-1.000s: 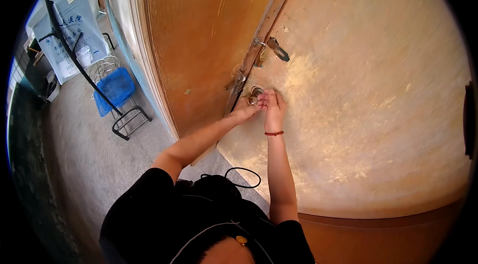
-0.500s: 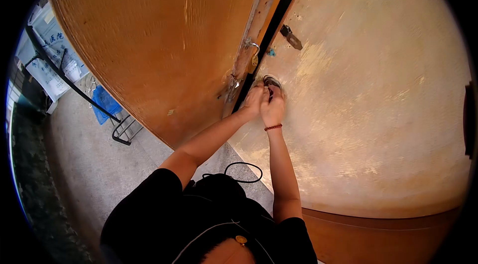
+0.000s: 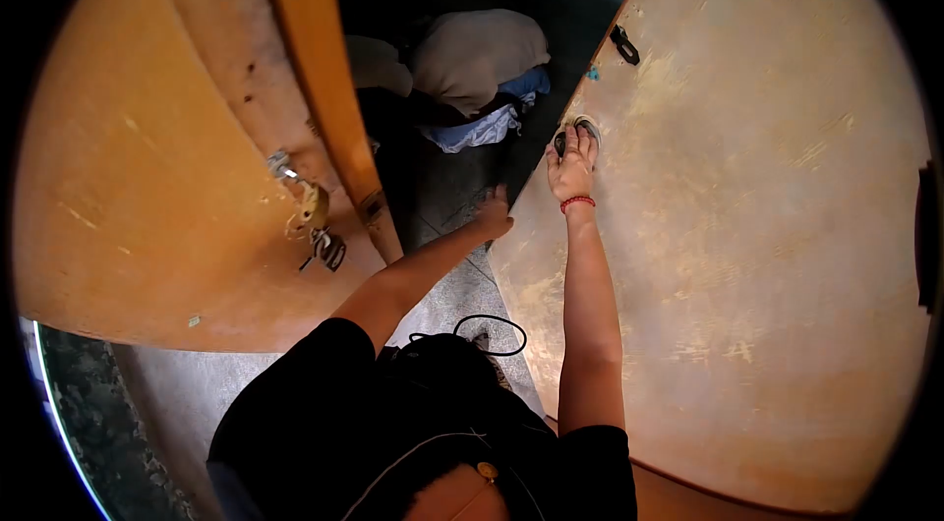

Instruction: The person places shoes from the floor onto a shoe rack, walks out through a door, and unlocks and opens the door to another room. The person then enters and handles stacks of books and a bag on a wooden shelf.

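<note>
My right hand [image 3: 573, 175], a red bead bracelet at its wrist, reaches to the edge of the right-hand door [image 3: 728, 226]. Its fingers are on a dark round door knob [image 3: 560, 143], which they partly cover. Lower down, my left hand [image 3: 495, 213] is held out in the gap between the two doors, its fingers loosely apart and holding nothing. The left-hand wooden door [image 3: 128, 197] stands swung open. From its hasp hangs a brass padlock [image 3: 313, 206], with dark keys [image 3: 327, 251] below it.
Beyond the doorway, a beige cloth bundle [image 3: 482, 54] lies over blue and white fabric [image 3: 477, 131] in a dark space. A dark latch [image 3: 624, 44] is fixed high on the right-hand door. A black cord loop [image 3: 492, 334] shows near my waist.
The left-hand door has swung wide to the left, opening up the dark space behind. My left hand has left the knob and dropped into the gap; my right hand stays at the knob.
</note>
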Demonstrator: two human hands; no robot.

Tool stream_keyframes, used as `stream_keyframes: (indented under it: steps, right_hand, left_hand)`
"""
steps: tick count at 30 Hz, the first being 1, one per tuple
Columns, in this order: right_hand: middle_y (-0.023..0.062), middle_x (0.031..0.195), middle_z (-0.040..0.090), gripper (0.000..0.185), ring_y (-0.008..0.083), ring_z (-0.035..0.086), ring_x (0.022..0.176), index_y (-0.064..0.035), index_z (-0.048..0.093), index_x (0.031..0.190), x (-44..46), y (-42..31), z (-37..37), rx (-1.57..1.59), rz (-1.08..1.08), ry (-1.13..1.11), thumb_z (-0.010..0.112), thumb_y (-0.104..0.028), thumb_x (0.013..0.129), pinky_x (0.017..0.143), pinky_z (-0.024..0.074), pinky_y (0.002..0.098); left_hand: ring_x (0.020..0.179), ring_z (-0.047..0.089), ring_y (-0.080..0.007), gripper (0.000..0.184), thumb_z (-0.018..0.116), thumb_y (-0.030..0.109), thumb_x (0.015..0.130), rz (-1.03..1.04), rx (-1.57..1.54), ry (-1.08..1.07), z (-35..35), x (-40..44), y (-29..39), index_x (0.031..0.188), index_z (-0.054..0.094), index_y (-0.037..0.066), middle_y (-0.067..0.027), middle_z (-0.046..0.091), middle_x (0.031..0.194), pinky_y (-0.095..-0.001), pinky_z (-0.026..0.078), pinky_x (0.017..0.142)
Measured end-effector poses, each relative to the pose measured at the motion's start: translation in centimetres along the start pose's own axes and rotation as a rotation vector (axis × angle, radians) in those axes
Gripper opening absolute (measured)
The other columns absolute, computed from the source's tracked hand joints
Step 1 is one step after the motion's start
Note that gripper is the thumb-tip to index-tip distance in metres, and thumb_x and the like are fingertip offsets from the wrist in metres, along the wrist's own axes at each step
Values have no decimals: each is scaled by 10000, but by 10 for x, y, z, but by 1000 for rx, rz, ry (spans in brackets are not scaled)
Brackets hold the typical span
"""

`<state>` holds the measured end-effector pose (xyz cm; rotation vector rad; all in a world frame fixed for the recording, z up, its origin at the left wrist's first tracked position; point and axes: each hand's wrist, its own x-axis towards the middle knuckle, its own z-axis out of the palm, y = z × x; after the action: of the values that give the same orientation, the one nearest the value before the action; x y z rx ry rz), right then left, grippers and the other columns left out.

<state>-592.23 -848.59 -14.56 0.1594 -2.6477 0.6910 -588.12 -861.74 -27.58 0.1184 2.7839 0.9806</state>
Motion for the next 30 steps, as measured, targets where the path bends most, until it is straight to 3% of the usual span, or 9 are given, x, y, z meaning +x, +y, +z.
stream_keyframes:
  steps: [7, 9, 12, 13, 16, 18, 22, 26, 30]
  right_hand:
    - [148, 1356, 268, 724, 334, 206, 1277, -85, 283, 1309, 32, 46, 49, -290, 65, -126, 654, -228, 703, 930, 320, 541]
    - [161, 1339, 267, 762, 343, 199, 1277, -67, 276, 1304, 47, 77, 81, -312, 106, -165, 675, -183, 665, 938, 318, 526]
    - [170, 1339, 258, 773, 346, 189, 1280, -52, 271, 1302, 82, 121, 108, -385, 176, -139, 680, -170, 656, 950, 307, 520]
    - [180, 1336, 256, 784, 352, 180, 1282, -40, 268, 1300, 91, 138, 112, -426, 210, -104, 685, -166, 649, 964, 293, 519]
    - [192, 1326, 267, 723, 365, 196, 1271, -31, 323, 1276, 100, 160, 78, -566, 248, 192, 664, -162, 651, 1025, 228, 466]
    - [203, 1317, 278, 669, 376, 213, 1258, -19, 357, 1250, 88, 163, 72, -612, 292, 282, 638, -164, 661, 1038, 212, 443]
    - [215, 1290, 320, 619, 382, 255, 1235, 25, 364, 1210, 68, 192, 64, -684, 252, 427, 612, -176, 680, 1020, 239, 447]
    - [198, 1300, 324, 631, 365, 258, 1244, 13, 361, 1224, 55, 194, 64, -773, 484, 508, 622, -164, 677, 1014, 245, 444]
    - [173, 1321, 322, 615, 344, 271, 1246, -23, 353, 1242, 45, 200, 68, -842, 716, 548, 614, -135, 697, 998, 247, 474]
  left_hand:
    - [1179, 369, -413, 774, 648, 214, 689, -48, 23, 52, 65, 9, -178, 1317, 242, 15, -330, 340, 1261, -447, 368, 945]
    - [1135, 419, -405, 633, 611, 209, 696, -370, 168, -97, 45, -23, -206, 1236, 371, -19, -319, 395, 1211, -440, 392, 924]
    - [826, 607, -354, 347, 593, 222, 649, -672, 309, -112, 118, -12, -344, 878, 595, -39, -239, 583, 908, -419, 523, 692]
    - [876, 600, -350, 370, 600, 218, 647, -624, 326, -264, 147, 11, -397, 887, 586, -64, -245, 577, 960, -427, 514, 730]
    - [1007, 541, -358, 429, 612, 230, 673, -549, 150, -1, 134, 107, -370, 1001, 562, -42, -238, 554, 1059, -417, 460, 848]
    - [1047, 513, -352, 463, 634, 266, 679, -481, -3, -197, 115, 132, -372, 1037, 556, -17, -248, 539, 1076, -404, 435, 874]
    - [1006, 534, -327, 504, 658, 334, 683, -257, -124, -89, 104, 197, -345, 1026, 558, -22, -238, 554, 1058, -392, 437, 851]
    - [930, 578, -302, 512, 630, 358, 713, 51, -118, -267, 107, 314, -315, 1039, 567, -31, -203, 604, 974, -385, 453, 795]
    - [921, 578, -315, 475, 618, 344, 725, 67, -303, -435, 112, 399, -275, 1013, 575, -31, -199, 606, 976, -389, 455, 791]
